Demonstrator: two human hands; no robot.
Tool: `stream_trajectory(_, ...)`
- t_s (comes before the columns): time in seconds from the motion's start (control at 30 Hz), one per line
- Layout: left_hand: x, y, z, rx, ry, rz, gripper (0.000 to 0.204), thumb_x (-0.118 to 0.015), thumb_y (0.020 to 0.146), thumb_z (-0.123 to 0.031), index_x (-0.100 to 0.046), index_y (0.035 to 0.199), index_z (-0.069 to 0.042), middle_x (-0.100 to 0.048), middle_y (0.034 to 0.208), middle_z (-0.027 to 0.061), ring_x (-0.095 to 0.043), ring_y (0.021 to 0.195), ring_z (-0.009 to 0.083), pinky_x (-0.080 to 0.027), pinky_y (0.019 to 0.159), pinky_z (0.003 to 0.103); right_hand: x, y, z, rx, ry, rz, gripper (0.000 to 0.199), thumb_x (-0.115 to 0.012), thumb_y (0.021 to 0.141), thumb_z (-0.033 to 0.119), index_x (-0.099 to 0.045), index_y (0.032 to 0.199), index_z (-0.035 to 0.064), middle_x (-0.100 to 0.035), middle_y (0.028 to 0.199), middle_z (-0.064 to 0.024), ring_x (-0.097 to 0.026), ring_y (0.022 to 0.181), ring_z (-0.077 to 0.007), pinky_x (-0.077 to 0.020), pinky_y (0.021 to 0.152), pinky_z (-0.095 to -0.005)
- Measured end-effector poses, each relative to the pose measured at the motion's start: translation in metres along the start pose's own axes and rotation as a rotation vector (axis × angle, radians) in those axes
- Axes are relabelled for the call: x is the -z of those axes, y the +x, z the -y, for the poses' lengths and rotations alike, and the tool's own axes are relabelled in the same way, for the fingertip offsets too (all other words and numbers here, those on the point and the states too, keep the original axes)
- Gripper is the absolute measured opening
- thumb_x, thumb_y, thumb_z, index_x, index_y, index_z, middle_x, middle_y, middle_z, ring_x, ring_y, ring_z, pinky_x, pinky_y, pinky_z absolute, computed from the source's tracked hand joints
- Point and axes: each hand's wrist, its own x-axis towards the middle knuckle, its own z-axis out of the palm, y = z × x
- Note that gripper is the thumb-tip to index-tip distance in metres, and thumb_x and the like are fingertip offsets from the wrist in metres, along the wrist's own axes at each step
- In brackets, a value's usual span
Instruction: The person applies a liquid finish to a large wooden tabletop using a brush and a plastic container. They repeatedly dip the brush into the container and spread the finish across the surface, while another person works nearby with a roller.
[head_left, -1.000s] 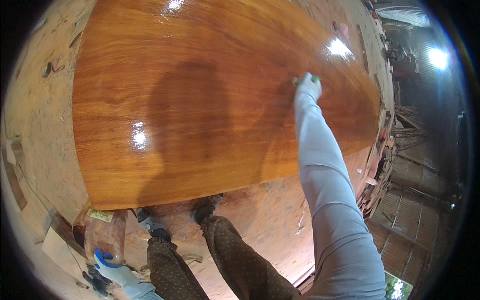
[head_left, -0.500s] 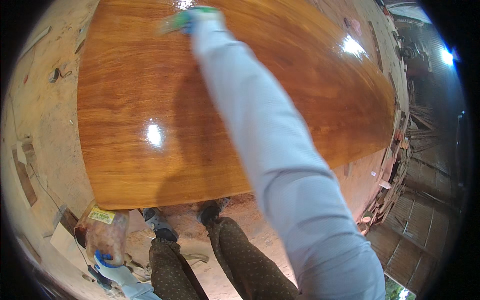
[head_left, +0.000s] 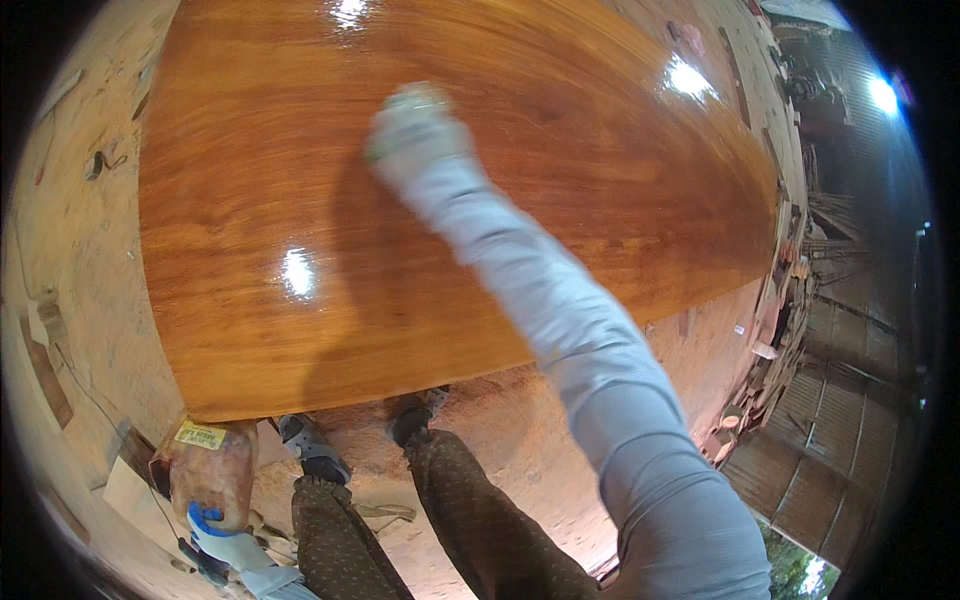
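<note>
A: Since we read from nine o'clock across, what sits lowest on that side?

B: Down at seven o'clock the left hand [head_left: 222, 545], in a pale glove with blue tips, has its fingers closed round the bottom of a clear plastic container of amber liquid with a yellow label [head_left: 210, 470]. It hangs below the near edge of the slab, apart from it, above the dusty workshop floor [head_left: 80, 260].

A: And the slab itself?

B: A big glossy orange-brown varnished wooden slab [head_left: 300, 180] fills the middle as a table top. Its long axis runs from about eight o'clock to two o'clock, the grain following it. Bright glints of light show on the wet-looking finish.

A: Which hand is nearer to it?

B: The right hand [head_left: 415, 125], gloved in white and reaching up from five o'clock on a grey sleeve [head_left: 560, 330]. It lies on the slab toward twelve o'clock, well out from the near edge. The hand is blurred; the fingers look curled, perhaps over something pale with a green edge, but I cannot tell what or how tightly.

A: So from those fingers, where does the wood stretch?

B: Both ways along the grain, more of it toward three o'clock.

A: And the room?

B: Sawdust floor, patterned trouser legs [head_left: 470, 520] and shoes at six o'clock, stacked timber offcuts [head_left: 780, 330] and a corrugated wall at three to four o'clock.
</note>
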Motion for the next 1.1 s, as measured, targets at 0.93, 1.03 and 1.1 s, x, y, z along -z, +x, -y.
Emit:
stream_trajectory(0.93, -0.007, -0.072, -0.037, 0.197, -0.338, 0.117, 0.032, -0.053, 0.096, -0.016, -0.059, 0.123, -0.001, -0.045, 0.094, 0.003, -0.048, 0.085, 0.0166, -0.045, 0.077, 0.033, -0.024, -0.128, 0.136, 0.773, -3.54, -0.018, 0.019, -0.066, 0.087, 0.02, -0.065, 0.101, 0.0073, -0.067, 0.094, -0.0097, -0.066, 0.088, -0.0232, -0.0531, 0.076, -0.0394)
stream_trajectory(1.03, 0.006, -0.085, -0.044, 0.295, -0.441, 0.059, 0.027, -0.055, 0.096, -0.022, -0.061, 0.114, -0.004, -0.045, 0.09, 0.0018, -0.048, 0.085, 0.0161, -0.044, 0.076, 0.032, -0.017, -0.131, 0.025, 1.267, -3.324, 0.194, 0.013, -0.07, 0.084, 0.016, -0.067, 0.09, 0.0044, -0.068, 0.085, -0.0085, -0.065, 0.079, -0.0224, -0.0546, 0.074, -0.0397)
stream_trajectory(1.1, 0.009, -0.082, -0.035, 0.292, -0.424, 0.066, 0.022, -0.058, 0.094, -0.023, -0.061, 0.109, -0.008, -0.048, 0.086, 0.0014, -0.048, 0.083, 0.0153, -0.044, 0.073, 0.032, -0.078, -0.165, -0.075, 1.82, -3.215, 0.394, 0.015, -0.067, 0.088, 0.015, -0.066, 0.097, 0.0039, -0.068, 0.09, -0.0099, -0.066, 0.079, -0.0231, -0.0573, 0.072, -0.0365)
